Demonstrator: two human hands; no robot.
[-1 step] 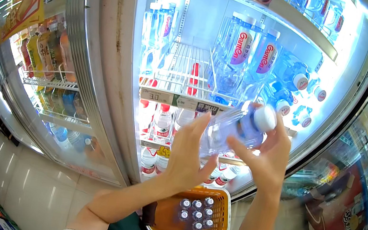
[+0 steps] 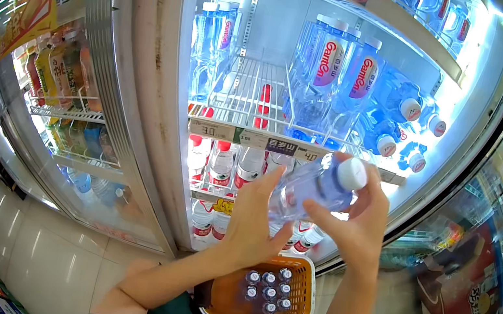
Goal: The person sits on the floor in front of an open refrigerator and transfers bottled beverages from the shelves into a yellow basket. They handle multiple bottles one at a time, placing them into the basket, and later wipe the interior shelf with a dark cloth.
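Note:
A large clear water bottle (image 2: 308, 192) with a white cap is tilted in front of the open fridge, its cap end up and to the right. My left hand (image 2: 254, 220) supports the base end, thumb below and fingers along its far side. Near the neck, my right hand (image 2: 357, 216) grips the bottle with its fingers curled around the back and the thumb across the front. Behind it, similar bottles (image 2: 332, 64) stand on a white wire shelf (image 2: 256, 85), and several more lie on their sides (image 2: 398, 104) with caps facing out.
Below my hands, an orange basket (image 2: 309, 291) holds several small dark bottles with white caps. Red-capped bottles (image 2: 222, 164) fill the lower shelves. A metal door frame (image 2: 146, 74) stands to the left, and the glass door (image 2: 489, 194) is to the right.
Both hands and the bottle have moved slightly down and to the left, away from the shelf edge. The bottle stays between them.

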